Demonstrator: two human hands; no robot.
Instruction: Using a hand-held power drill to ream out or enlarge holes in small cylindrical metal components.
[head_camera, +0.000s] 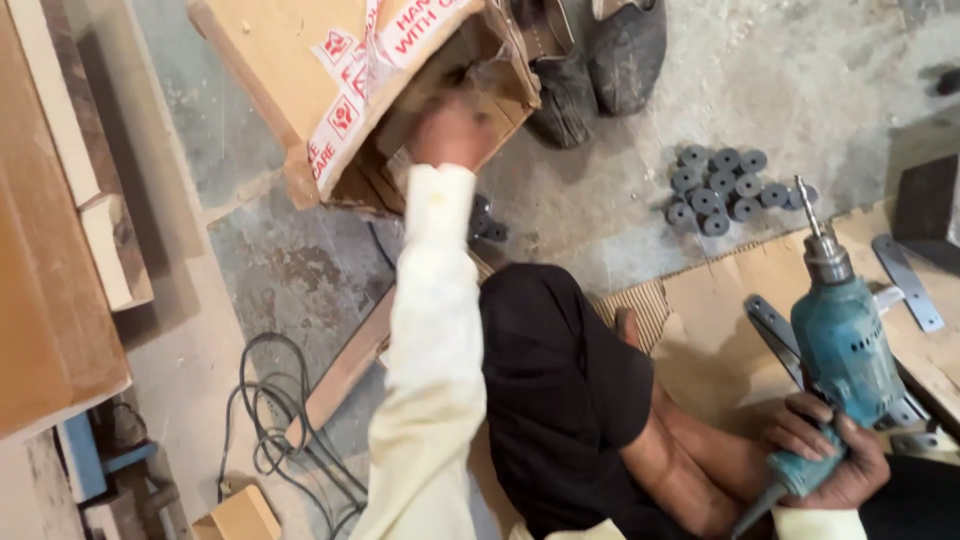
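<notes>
Left arm: extended forward, cream sleeve down to the wrist | left hand (452, 130): blurred, finger pose not discernible | right hand (830, 450): held low by the bent knee, fingers wrapped closed in a grip | right forearm: bare, sleeve cuff visible at the wrist

Matt brown cardboard box (330, 80) with glossy tape around the left hand (452, 130). Right hand (830, 455) grips a drill (838, 345) of smooth teal plastic with a bright metal chuck. Beyond it, dull dark discs (725, 190) on rough grey concrete floor (800, 80).
</notes>
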